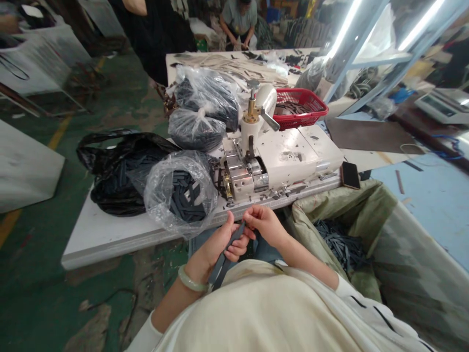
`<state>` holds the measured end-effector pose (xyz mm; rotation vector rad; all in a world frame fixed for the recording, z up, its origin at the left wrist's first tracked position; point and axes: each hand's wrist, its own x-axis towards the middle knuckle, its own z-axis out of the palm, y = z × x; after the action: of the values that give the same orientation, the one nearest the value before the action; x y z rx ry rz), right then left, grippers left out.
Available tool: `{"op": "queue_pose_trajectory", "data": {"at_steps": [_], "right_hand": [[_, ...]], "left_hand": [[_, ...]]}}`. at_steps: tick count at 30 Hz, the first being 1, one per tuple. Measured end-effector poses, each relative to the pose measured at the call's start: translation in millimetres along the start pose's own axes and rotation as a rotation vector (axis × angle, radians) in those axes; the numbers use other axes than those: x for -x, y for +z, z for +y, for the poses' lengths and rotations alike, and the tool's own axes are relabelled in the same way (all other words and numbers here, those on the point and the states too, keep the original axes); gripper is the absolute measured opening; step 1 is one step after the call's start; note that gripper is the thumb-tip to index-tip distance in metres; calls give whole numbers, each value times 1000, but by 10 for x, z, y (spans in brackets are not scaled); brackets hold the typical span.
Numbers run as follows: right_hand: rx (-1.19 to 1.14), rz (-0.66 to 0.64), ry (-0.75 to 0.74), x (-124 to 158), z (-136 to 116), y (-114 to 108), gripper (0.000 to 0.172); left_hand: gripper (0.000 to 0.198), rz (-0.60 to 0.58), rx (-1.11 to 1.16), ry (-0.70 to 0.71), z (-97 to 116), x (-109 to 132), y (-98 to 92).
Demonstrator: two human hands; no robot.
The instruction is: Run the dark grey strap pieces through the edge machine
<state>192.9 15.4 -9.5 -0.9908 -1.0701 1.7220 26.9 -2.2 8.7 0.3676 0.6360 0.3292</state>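
Head view, clock directions from the hands: the left hand [219, 243] curls its fingers around dark strips [222, 264] — frame's six o'clock — and the right hand [265, 224] pinches their upper tip; clear bag [157, 195], ten o'clock; white machine [284, 168], one o'clock; red basket [306, 119] beyond.

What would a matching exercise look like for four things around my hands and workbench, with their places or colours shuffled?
Things:
1. Basket
2. Phone
3. Bracelet
4. Dark strips

Places or colours:
A. In the left hand, with the tip at the fingers of the right hand
B. Red
C. Around the left wrist
D. At the right end of the workbench

Right pairs: 1-B, 2-D, 3-C, 4-A
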Motion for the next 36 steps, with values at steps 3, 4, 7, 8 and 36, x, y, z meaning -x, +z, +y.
{"op": "queue_pose_trajectory", "data": {"at_steps": [3, 4, 7, 8, 36], "right_hand": [[-38, 235, -67, -54, -33, -125, 30], [-54, 275, -72, -65, -61, -168, 30], [-96, 327, -63, -66, -142, -257, 30], [-104, 343, -60, -60, -154, -268, 30], [-228, -1, 104, 23, -58, -18, 30]], "left_hand": [[72, -18, -34, 40, 23, 103, -29], [69, -21, -47, 48, 33, 126, -39], [52, -20, -92, 58, 65, 155, -60], [45, -17, -110, 59, 73, 154, -61], [32, 35, -217, 105, 67, 98, -107]]}}
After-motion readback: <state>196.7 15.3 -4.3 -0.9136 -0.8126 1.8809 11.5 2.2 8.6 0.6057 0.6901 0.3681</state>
